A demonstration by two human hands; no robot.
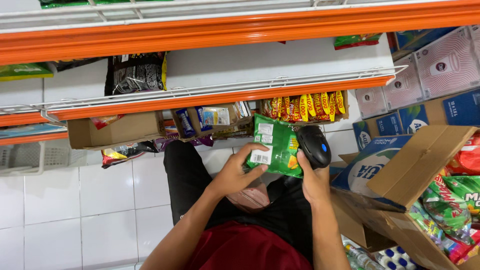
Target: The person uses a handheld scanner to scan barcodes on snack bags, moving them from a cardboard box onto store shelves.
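My left hand grips a green snack bag by its lower edge, back side up, with a white label showing. My right hand holds a black handheld barcode scanner pressed against the right side of that bag. Both hands are raised over my lap, in front of the low shelves. My black trousers and red shirt fill the bottom middle of the view.
Orange-edged white shelves run across the top, with a black snack bag and cardboard trays of snack packets. An open cardboard box of green and red snack bags stands at right. Blue cartons are stacked behind it. White tiled floor lies at left.
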